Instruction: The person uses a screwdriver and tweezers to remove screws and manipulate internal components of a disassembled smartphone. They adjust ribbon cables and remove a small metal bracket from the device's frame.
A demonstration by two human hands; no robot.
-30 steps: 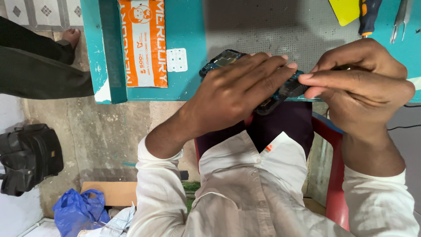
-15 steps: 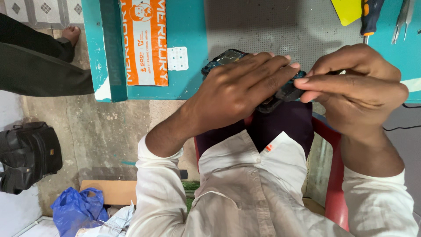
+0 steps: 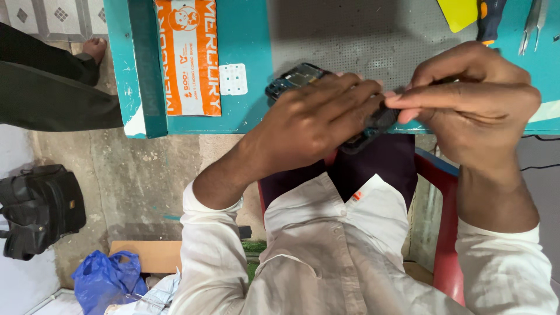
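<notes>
My left hand (image 3: pixel 318 119) lies flat over an opened black phone (image 3: pixel 294 79), gripping it at the front edge of a teal table (image 3: pixel 251 41). Bare circuit parts show at the phone's uncovered far-left end. My right hand (image 3: pixel 472 105) is curled, fingertips pinched together at the phone's right end, touching my left fingertips. Whether anything is pinched between them is hidden. Both arms wear white sleeves.
A grey perforated mat (image 3: pixel 350 35), an orange printed packet (image 3: pixel 188 55), a small white blister pack (image 3: pixel 233 79), a yellow pick (image 3: pixel 458 13), a screwdriver (image 3: pixel 491 20) and tweezers (image 3: pixel 534 23) lie on the table. Another person's leg and foot (image 3: pixel 52 81), a black bag (image 3: pixel 38 210), a blue plastic bag (image 3: pixel 108 280) and a red chair (image 3: pixel 446 233) surround me.
Both hands with the phone have shifted slightly away from me over the table. The right fingers stay pinched at the phone's end.
</notes>
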